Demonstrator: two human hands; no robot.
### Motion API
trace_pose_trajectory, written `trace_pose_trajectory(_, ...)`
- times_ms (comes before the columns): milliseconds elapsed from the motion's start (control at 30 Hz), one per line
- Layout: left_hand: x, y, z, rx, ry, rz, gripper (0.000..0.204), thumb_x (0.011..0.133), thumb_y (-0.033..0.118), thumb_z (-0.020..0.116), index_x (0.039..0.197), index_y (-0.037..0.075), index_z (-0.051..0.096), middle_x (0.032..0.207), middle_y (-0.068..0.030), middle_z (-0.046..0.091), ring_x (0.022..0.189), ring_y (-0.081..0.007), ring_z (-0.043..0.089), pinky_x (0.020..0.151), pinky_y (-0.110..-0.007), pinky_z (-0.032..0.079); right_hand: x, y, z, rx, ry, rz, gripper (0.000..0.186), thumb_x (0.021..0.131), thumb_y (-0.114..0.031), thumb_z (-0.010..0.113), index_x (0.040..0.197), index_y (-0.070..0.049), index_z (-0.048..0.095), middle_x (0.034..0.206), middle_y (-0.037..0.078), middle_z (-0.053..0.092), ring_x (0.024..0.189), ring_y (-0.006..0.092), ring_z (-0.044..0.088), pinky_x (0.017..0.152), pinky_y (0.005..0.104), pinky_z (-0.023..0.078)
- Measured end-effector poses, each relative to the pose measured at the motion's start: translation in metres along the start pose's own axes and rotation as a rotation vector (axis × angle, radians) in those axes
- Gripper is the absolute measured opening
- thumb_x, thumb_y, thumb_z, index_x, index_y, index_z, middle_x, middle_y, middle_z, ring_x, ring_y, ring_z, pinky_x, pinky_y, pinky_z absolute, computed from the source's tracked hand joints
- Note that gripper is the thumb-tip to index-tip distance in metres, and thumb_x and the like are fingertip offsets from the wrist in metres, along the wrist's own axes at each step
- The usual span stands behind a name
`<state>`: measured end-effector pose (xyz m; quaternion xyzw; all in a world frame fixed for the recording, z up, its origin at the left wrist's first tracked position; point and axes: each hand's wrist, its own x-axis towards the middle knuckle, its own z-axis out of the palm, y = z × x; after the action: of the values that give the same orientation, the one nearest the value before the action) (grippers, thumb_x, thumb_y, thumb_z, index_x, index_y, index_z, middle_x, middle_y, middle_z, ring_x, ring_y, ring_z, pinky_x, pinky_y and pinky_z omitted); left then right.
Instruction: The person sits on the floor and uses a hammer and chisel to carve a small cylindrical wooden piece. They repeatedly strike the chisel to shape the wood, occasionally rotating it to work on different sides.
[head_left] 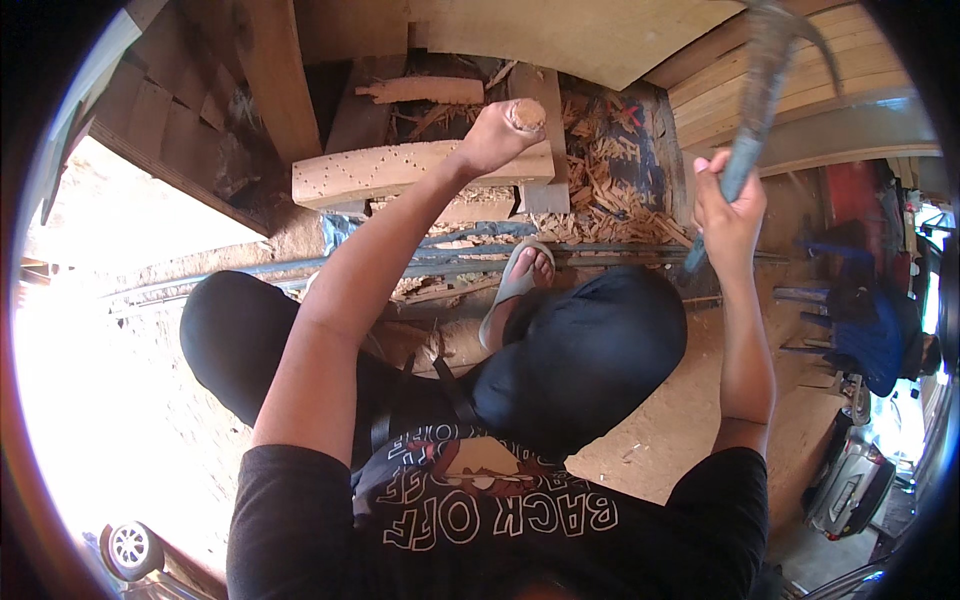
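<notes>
My left hand (490, 140) is closed round an upright round wooden handle (528, 115). Only its worn, flattened top shows, and what lies below it is hidden by the fist. That fist is over the right part of a curved wooden plank (370, 172) dotted with many small dark marks. Off to the right, my right hand (730, 205) grips a hammer (742, 160) by its blue-grey handle. The hammer is raised, and its rusty head with a curved claw is at the top right, slightly blurred.
Wood chips (610, 200) are heaped right of the plank, with another wood piece (425, 90) behind it. Dark pipes (590, 248) run across the ground before my sandalled foot (520, 280). Boards (800, 80) stand at right, a panel (170, 150) at left. Vehicles are at the lower edges.
</notes>
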<state>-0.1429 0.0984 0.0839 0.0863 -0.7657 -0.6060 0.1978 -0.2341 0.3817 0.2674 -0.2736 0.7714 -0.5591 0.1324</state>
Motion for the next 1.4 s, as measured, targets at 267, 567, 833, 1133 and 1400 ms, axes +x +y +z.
trace_pose_trajectory(267, 0.002, 0.001, 0.002, -0.047, 0.040, 0.049, 0.025, 0.089, 0.019, 0.077, 0.099, -0.002, 0.068, 0.090, -0.0143, 0.074, 0.081, -0.0173, 0.067, 0.079, -0.037, 0.055, -0.013, 0.047, 0.013, -0.843, -0.315, -0.117, 0.005, 0.102, -0.009, 0.065, 0.101, -0.005, 0.066, 0.076, 0.002, 0.065, 0.071, 0.0173, 0.065, 0.073, 0.0331, 0.054)
trace_pose_trajectory(567, -0.008, 0.002, 0.002, 0.016, 0.047, -0.006, 0.023, 0.090, 0.019, 0.076, 0.096, -0.001, 0.067, 0.084, -0.0110, 0.071, 0.078, -0.0140, 0.064, 0.077, -0.036, 0.055, -0.011, -0.015, -0.010, -0.053, 0.049, -0.035, 0.007, 0.102, -0.014, 0.068, 0.107, -0.009, 0.065, 0.069, -0.001, 0.060, 0.059, 0.0107, 0.060, 0.055, 0.0356, 0.048)
trace_pose_trajectory(833, -0.008, 0.001, 0.002, -0.011, 0.041, 0.038, 0.024, 0.089, 0.020, 0.077, 0.097, 0.000, 0.068, 0.085, -0.0111, 0.072, 0.078, -0.0140, 0.065, 0.075, -0.036, 0.055, -0.017, 0.059, 0.012, -0.823, -0.153, -0.214, 0.020, 0.100, -0.016, 0.070, 0.114, -0.002, 0.067, 0.079, 0.014, 0.069, 0.072, 0.0211, 0.068, 0.063, 0.0381, 0.052)
trace_pose_trajectory(1133, -0.010, 0.001, 0.002, -0.037, 0.059, 0.061, 0.019, 0.088, 0.014, 0.075, 0.095, -0.001, 0.066, 0.083, -0.0125, 0.070, 0.075, -0.0140, 0.061, 0.074, -0.036, 0.055, -0.022, -0.007, 0.021, -0.048, 0.178, -0.171, 0.010, 0.106, -0.017, 0.065, 0.100, -0.011, 0.059, 0.065, -0.006, 0.050, 0.052, 0.0037, 0.046, 0.045, 0.0242, 0.036)
trace_pose_trajectory(1400, -0.010, 0.007, 0.000, -0.005, 0.043, 0.010, 0.019, 0.088, 0.015, 0.073, 0.095, -0.001, 0.066, 0.080, -0.0125, 0.067, 0.075, -0.0127, 0.057, 0.073, -0.037, 0.054, -0.014, 0.030, 0.022, -0.738, -0.205, -0.064, 0.020, 0.099, -0.015, 0.069, 0.116, -0.004, 0.068, 0.086, 0.014, 0.074, 0.081, 0.0316, 0.073, 0.077, 0.0422, 0.056)
